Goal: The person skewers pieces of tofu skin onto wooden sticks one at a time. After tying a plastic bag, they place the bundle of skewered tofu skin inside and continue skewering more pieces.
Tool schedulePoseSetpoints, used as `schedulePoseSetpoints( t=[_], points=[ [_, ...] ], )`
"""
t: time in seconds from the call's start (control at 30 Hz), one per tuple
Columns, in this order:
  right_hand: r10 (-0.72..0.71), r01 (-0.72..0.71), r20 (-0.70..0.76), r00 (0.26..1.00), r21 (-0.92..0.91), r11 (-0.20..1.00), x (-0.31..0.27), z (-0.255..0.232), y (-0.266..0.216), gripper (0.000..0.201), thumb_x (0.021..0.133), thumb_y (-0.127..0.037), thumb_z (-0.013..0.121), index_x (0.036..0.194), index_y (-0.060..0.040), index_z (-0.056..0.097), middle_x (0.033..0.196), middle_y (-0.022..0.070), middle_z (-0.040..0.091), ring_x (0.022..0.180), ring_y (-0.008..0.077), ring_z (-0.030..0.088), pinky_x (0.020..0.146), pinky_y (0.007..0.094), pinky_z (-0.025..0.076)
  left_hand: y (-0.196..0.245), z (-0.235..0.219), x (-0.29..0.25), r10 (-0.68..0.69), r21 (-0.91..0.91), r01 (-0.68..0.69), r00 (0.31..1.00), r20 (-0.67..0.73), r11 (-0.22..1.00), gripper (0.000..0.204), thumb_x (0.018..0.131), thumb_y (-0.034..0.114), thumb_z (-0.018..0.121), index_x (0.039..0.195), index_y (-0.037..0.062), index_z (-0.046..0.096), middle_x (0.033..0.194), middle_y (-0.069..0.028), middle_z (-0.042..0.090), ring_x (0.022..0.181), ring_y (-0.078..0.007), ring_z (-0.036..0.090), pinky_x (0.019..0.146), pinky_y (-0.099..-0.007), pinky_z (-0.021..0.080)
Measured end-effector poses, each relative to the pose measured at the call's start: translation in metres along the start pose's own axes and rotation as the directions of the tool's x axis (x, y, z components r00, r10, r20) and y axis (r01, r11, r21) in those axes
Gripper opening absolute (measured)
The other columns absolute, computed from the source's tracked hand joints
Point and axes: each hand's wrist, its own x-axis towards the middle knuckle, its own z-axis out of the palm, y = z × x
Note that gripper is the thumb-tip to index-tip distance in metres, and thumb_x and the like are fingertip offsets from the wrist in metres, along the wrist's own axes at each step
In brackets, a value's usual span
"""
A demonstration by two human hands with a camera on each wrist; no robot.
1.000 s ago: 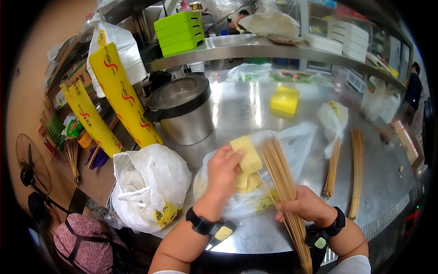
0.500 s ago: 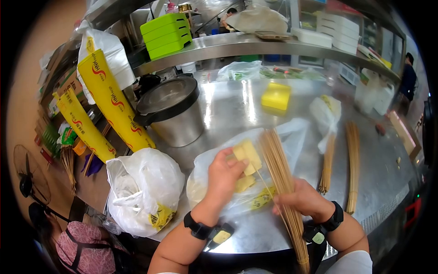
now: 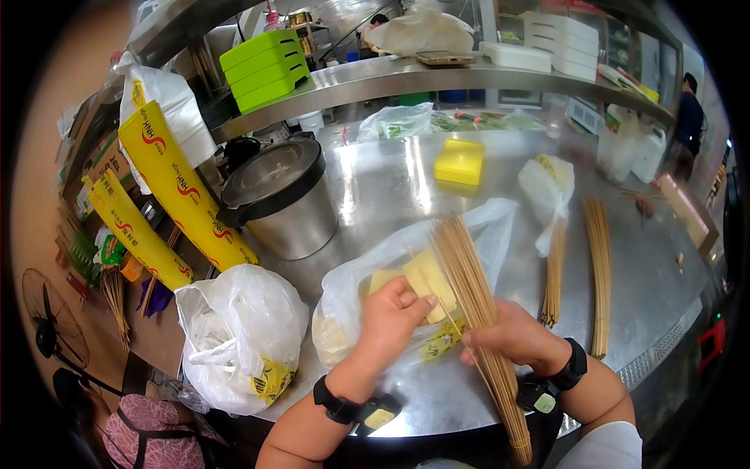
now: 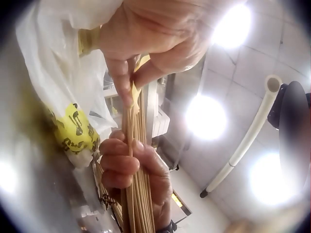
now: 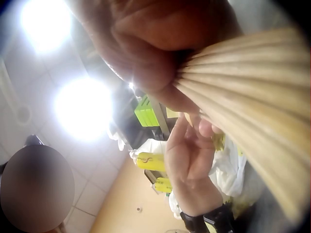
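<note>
My right hand [image 3: 516,336] grips a thick bundle of bamboo skewers [image 3: 466,270]. One single skewer [image 3: 447,303] stands apart on the bundle's left side, its lower part under the right thumb. Between thumb and fingers my left hand [image 3: 393,314] pinches a thin pale-yellow square slice [image 3: 426,275], which lies along that skewer. In the left wrist view, the slice's edge [image 4: 136,97] shows between the left fingertips, just above the right hand [image 4: 138,167]. More yellow slices [image 3: 383,279] lie behind the left hand on a white plastic bag [image 3: 488,223].
A stuffed white bag [image 3: 250,328] and a lidded steel pot [image 3: 285,211] stand to the left. Two more skewer bundles lie right, one [image 3: 555,273] partly bagged, another [image 3: 598,273] loose-ended. A yellow box [image 3: 458,162] sits farther back, below a steel shelf [image 3: 375,84].
My left hand has moved down toward the right hand with the slice. The slice now overlaps the single skewer, whose tip shows past its upper edge. The right hand keeps its grip.
</note>
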Motion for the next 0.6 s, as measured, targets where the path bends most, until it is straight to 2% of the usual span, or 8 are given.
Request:
schedulePoseSetpoints(
  t=[0.17,0.27,0.33,0.43,0.47,0.53,0.6],
  points=[
    [0.006,-0.005,0.003,1.000,-0.008,1.000,0.000,0.000,0.001,0.039,0.083,0.000,0.063,0.119,0.0043,0.047,0.095,0.0123,0.063,0.070,0.0167,0.066,0.062,0.0267,0.056,0.001,0.001,0.000,0.006,-0.038,-0.006,1.000,0.022,0.999,0.028,0.090,0.002,0.059,0.116,-0.0030,0.054,0.103,-0.0108,0.067,0.088,-0.0144,0.065,0.077,-0.0275,0.054],
    [-0.031,0.028,-0.046,0.998,-0.054,0.998,0.000,0.001,0.003,0.036,0.083,-0.003,0.065,0.116,0.0041,0.051,0.094,0.0112,0.063,0.070,0.0166,0.065,0.063,0.0275,0.055,0.000,0.001,0.002,0.008,-0.084,-0.005,0.999,0.033,0.996,0.028,0.090,0.002,0.059,0.117,-0.0028,0.053,0.105,-0.0106,0.067,0.090,-0.0151,0.065,0.078,-0.0286,0.054],
    [-0.200,0.164,-0.071,0.977,-0.347,0.924,-0.003,0.003,0.002,0.032,0.081,-0.006,0.067,0.110,0.0037,0.055,0.094,0.0101,0.064,0.074,0.0170,0.065,0.066,0.0288,0.055,-0.003,0.003,0.003,0.016,-0.092,-0.012,0.999,0.040,0.996,0.028,0.090,0.002,0.058,0.117,-0.0026,0.053,0.106,-0.0105,0.066,0.090,-0.0153,0.065,0.079,-0.0292,0.054],
    [-0.146,0.118,-0.074,0.987,-0.295,0.948,-0.013,0.007,-0.004,0.026,0.082,-0.005,0.067,0.106,0.0031,0.058,0.095,0.0098,0.064,0.080,0.0185,0.065,0.070,0.0316,0.055,-0.010,0.008,0.005,0.040,-0.088,-0.038,0.999,0.025,0.995,0.032,0.091,0.003,0.058,0.121,-0.0022,0.049,0.106,-0.0104,0.066,0.091,-0.0159,0.065,0.080,-0.0307,0.055],
    [-0.145,0.116,-0.076,0.987,-0.295,0.949,-0.014,0.006,-0.006,0.026,0.082,-0.005,0.067,0.106,0.0031,0.058,0.095,0.0098,0.064,0.080,0.0185,0.065,0.070,0.0316,0.055,-0.015,0.008,0.007,0.039,-0.031,-0.038,0.999,0.009,0.999,0.034,0.091,0.003,0.057,0.123,-0.0025,0.047,0.108,-0.0111,0.065,0.093,-0.0167,0.065,0.081,-0.0307,0.054],
    [0.047,-0.039,0.161,0.986,-0.050,0.998,-0.014,0.005,-0.010,0.029,0.085,-0.004,0.064,0.111,0.0029,0.055,0.098,0.0107,0.064,0.087,0.0200,0.065,0.074,0.0325,0.056,-0.022,0.008,0.009,0.036,0.028,-0.036,0.999,-0.006,0.999,0.037,0.092,0.004,0.057,0.126,-0.0028,0.044,0.111,-0.0118,0.064,0.096,-0.0174,0.064,0.082,-0.0307,0.054],
    [0.063,-0.062,0.139,0.988,-0.009,0.998,-0.005,0.002,0.002,0.032,0.085,-0.003,0.063,0.115,0.0027,0.053,0.100,0.0114,0.063,0.090,0.0208,0.065,0.076,0.0332,0.056,-0.025,0.008,0.008,0.176,0.161,-0.168,0.983,-0.041,0.973,0.042,0.092,0.004,0.056,0.129,-0.0031,0.039,0.124,-0.0153,0.056,0.106,-0.0190,0.060,0.087,-0.0312,0.052]
  ],
)
